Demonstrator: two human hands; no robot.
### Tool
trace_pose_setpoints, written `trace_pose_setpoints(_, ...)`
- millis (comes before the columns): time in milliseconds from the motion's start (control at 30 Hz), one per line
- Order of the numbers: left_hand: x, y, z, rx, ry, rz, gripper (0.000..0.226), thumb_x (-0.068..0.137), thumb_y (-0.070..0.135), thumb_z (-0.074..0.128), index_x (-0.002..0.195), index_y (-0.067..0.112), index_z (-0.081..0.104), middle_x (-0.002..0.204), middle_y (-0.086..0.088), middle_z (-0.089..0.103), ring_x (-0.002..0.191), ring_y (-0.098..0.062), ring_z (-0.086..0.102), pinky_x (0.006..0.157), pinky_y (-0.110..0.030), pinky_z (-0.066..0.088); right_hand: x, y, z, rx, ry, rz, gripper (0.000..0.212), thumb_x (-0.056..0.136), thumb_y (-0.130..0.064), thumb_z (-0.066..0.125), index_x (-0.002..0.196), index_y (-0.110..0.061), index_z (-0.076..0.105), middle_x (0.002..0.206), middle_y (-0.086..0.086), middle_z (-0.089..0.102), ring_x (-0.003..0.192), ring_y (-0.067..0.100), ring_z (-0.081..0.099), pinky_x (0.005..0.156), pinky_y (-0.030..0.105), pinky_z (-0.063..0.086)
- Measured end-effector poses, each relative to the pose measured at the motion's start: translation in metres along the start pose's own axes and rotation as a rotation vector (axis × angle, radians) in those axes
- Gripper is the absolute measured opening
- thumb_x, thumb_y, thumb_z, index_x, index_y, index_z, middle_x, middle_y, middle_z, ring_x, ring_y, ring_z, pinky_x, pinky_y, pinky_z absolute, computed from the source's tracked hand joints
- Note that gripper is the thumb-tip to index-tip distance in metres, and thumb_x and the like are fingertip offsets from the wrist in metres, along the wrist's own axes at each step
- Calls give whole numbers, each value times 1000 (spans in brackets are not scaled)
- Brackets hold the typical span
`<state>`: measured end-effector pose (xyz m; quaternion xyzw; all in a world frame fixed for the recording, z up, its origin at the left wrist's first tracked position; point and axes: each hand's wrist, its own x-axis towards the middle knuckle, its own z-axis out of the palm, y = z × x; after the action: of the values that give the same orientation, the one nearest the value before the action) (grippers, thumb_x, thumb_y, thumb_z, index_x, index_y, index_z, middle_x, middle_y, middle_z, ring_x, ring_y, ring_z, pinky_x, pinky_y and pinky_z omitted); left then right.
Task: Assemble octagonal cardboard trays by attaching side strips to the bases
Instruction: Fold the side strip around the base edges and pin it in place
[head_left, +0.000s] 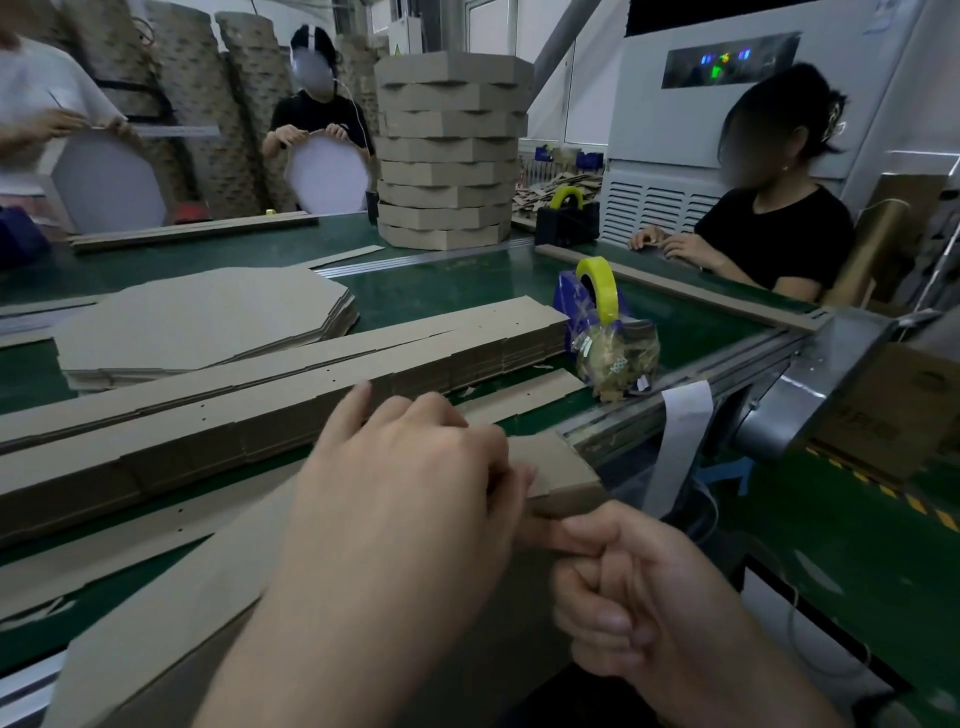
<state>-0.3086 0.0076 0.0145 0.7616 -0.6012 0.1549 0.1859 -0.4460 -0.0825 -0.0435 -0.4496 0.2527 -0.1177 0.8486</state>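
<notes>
Side strip (563, 470) of brown cardboard sits low in the centre of the frame, its folded end raised just above the near edge of the green worktop (441, 291). The left hand (410, 467) lies over it with curled fingers, pinching the strip from above. The right hand (639, 587), at lower right, is balled up, thumb and forefinger pinching the strip's lower edge. Just behind the hands lies a long pile of flat strips (311, 374), and further left a pile of flat octagonal bases (197, 317). A tower of finished trays (452, 150) stands at upper centre. A blue tape dispenser (597, 291) with yellow tape stands right of centre.
</notes>
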Motion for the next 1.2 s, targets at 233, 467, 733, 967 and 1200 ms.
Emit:
trace_pose_setpoints(233, 5, -6, 1, -6, 63, 51, 31, 81, 54, 55, 62, 30, 60, 76, 13, 65, 64, -19, 62, 55, -12, 9, 8, 13, -18, 109, -51, 193, 47, 63, -28, 59, 95, 3, 74, 42, 2, 32, 32, 7, 18, 34, 15, 14)
trace_pose_setpoints(467, 2, -21, 6, 40, 67, 132, 24, 81, 50, 60, 68, 32, 66, 82, 11, 67, 69, -20, 64, 49, -18, 16, 5, 6, -21, 14, 123, -282, 33, 67, -29, 60, 81, -3, 74, 43, 1, 30, 35, 9, 16, 36, 19, 14)
trace_pose_setpoints(733, -4, -21, 12, 183, -11, 174, 32, 58, 45, 78, 83, 27, 69, 87, 1, 67, 72, -26, 65, 52, -36, 49, 21, -6, -24, -368, 462, -829, 20, 84, -26, 60, 91, -24, 78, 69, -6, 61, 62, 6, 56, 55, 14, 44)
trace_pose_setpoints(967, -15, -27, 7, 275, -35, 180, 45, 79, 56, 51, 114, 35, 70, 99, -4, 70, 79, -29, 66, 58, -41, 53, 40, -7, -23, -778, 239, -660, 44, 94, -47, 34, 134, -41, 51, 118, -51, 48, 118, -28, 36, 88, -7, 26)
trace_pose_setpoints(1200, -16, -27, -6, 148, 104, 215, 41, 82, 52, 41, 102, 39, 74, 94, -2, 70, 75, -30, 66, 53, -39, 50, 29, -18, -23, -843, 139, -754, 53, 95, -52, 29, 141, -35, 47, 125, -26, 56, 122, -16, 43, 94, -2, 26)
